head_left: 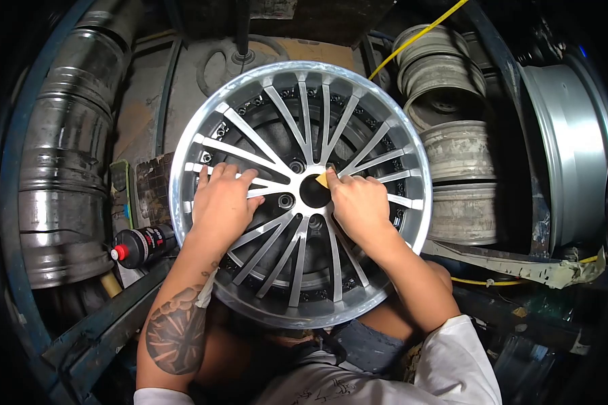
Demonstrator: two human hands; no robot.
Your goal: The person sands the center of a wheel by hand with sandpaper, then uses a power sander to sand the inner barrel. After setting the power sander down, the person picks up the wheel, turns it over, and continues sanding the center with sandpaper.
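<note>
A multi-spoke alloy wheel rim (297, 73) with a silver lip and dark gaps between its spokes lies face up in front of my body. On its left spokes rests my left hand (221, 202), fingers spread and thumb apart, holding nothing loose. My right hand (359, 206) is at the centre hole, its fingers closed on a small yellow piece of sandpaper (323, 180). The sandpaper touches the edge of the hub; my fingers hide part of it.
Worn rims (456, 152) are stacked at the right, beside a larger silver rim (559, 155). Metal rims (64, 155) line the left side. A black bottle with a red cap (142, 244) lies near my left forearm. A yellow hose (419, 37) runs behind the wheel.
</note>
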